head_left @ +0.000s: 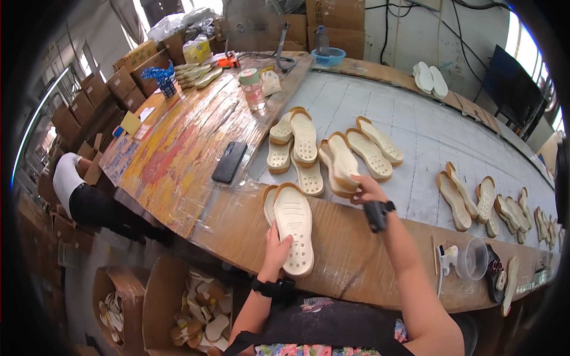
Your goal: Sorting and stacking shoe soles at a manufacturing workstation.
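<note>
My left hand (275, 250) is closed around a cream shoe sole (295, 222) with a tan edge, tilted at the near edge of the table. Behind it a second cream sole (269, 204) is partly hidden; whether the hand grips that one too does not show. Farther right, my right hand (369, 190) pinches the near end of another cream sole (343, 159), which overlaps a sole beneath it. Beside these lie a pair of soles (369, 153) to the right and a small stack of soles (304, 136) to the left.
A black phone (230, 162) and a pink-tinted jar (253, 92) lie to the left. More soles (456, 199) line the right side, near a clear plastic tub (472, 259). Boxes of soles (160, 302) stand below left. A person (89, 190) bends over at the far left.
</note>
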Demonstrator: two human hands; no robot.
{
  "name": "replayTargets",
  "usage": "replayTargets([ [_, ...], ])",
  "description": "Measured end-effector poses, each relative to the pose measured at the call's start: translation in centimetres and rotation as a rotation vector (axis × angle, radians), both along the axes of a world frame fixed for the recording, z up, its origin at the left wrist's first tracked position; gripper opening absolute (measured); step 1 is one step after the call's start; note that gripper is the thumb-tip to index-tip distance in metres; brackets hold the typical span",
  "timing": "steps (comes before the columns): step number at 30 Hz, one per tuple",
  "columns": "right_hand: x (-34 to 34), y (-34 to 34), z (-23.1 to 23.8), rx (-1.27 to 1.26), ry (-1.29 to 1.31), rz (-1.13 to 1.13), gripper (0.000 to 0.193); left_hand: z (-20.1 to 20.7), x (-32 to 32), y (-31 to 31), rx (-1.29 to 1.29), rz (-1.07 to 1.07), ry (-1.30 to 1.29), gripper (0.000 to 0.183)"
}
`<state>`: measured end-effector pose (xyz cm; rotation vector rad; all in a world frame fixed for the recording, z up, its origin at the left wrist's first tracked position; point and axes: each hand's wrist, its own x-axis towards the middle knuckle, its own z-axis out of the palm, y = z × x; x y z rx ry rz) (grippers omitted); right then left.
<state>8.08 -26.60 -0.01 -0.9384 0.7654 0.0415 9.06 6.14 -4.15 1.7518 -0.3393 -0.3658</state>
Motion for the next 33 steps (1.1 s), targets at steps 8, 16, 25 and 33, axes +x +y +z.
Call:
replayTargets([
  [8,-16.5,5.7,0.8,0.531,-0.633,0.054,0.043,10.1,-5.4,-1.8,0.267,0.004,-0.605,0.066],
  [16,-17.8,10.2,7.1,0.112,-0.554,0.215,0.057,14.2,-8.4,-6.3,-0.417,-0.309,0.011,0.064],
  [25,-15.1,10.9,10.8,-0.328,-0.556,0.311,0.057,15.8,-6.8,-7.2,-0.520,-0.090,0.329,0.067],
  [33,-14.2,14.2,11.1,-1.258,-0.715,0.039,0.110,15.7,-6.0,-7.8,-0.876,-0.033,0.553,0.045],
])
